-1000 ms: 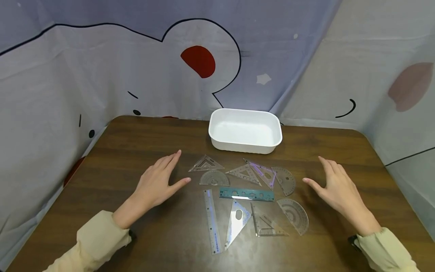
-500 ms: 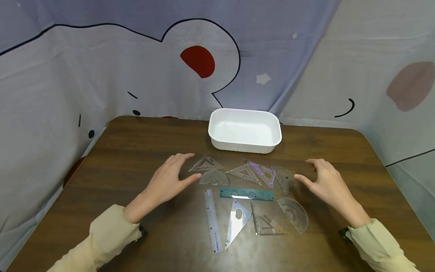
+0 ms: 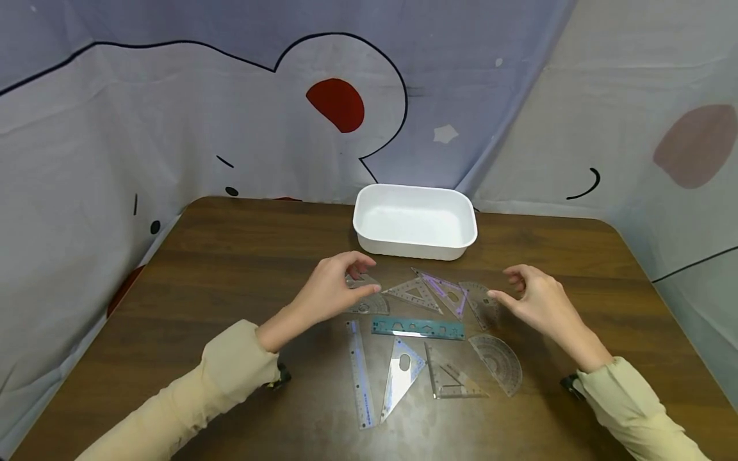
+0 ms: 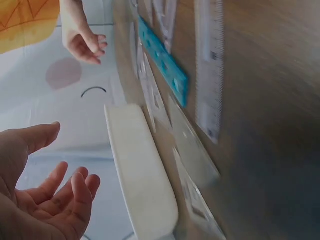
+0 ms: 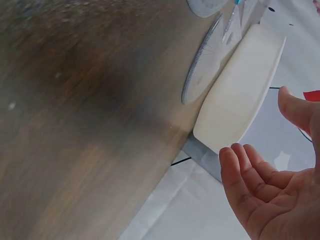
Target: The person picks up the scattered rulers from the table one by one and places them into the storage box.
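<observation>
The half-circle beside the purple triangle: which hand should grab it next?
Probably the right hand: in the head view it appears right at the edge of the half-circle, while the left hand is farther off, beyond the purple triangle.

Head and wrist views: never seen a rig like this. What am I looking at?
No robot here: it's a person's bare left hand and right hand. The head picture comes from a camera worn on the head, looking forward and down. The other two come from one camera on each wrist, so the scene looks tipped sideways.

On the table are a white tub, a teal ruler, a clear ruler, set squares and protractors.

Nothing is held: both wrist views show a gap between thumb and fingers.
</observation>
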`<state>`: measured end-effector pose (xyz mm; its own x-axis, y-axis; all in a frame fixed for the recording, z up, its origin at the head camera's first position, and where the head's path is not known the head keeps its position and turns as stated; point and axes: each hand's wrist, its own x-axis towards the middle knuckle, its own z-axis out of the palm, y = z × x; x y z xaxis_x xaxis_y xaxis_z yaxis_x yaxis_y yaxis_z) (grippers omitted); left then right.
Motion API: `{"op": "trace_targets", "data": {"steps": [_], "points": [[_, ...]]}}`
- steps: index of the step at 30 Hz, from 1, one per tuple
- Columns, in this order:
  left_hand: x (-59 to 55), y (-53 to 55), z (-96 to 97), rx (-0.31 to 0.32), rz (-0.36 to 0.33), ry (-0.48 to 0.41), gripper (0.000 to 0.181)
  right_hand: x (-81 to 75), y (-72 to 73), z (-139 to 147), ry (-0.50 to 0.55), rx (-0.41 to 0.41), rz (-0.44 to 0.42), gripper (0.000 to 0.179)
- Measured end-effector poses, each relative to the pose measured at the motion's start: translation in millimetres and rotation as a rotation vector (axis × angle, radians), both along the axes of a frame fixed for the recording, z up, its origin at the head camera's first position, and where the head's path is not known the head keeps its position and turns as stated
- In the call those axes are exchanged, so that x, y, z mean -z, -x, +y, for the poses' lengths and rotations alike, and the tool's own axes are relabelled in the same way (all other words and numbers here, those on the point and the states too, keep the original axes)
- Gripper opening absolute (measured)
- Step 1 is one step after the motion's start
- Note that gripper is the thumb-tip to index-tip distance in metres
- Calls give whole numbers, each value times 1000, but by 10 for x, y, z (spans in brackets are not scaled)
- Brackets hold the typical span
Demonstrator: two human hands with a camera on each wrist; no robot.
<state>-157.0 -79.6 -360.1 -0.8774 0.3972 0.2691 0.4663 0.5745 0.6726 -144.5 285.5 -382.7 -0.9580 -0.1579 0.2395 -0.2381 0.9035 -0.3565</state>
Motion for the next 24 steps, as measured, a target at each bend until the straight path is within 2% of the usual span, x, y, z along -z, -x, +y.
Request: {"op": "trace_targets", "data": {"steps": [7,12,24], "points": [[-42,108,331,56,-71,-10,35,-13,42,-19,31,-6,-34,51],[-56,193,561,93,-127,-15,29,-35,65,-24,48,-12,-91,56],[-15,348,1013,164,-224,-7,27,-36,146,-50,74,-30,-155,55]]}}
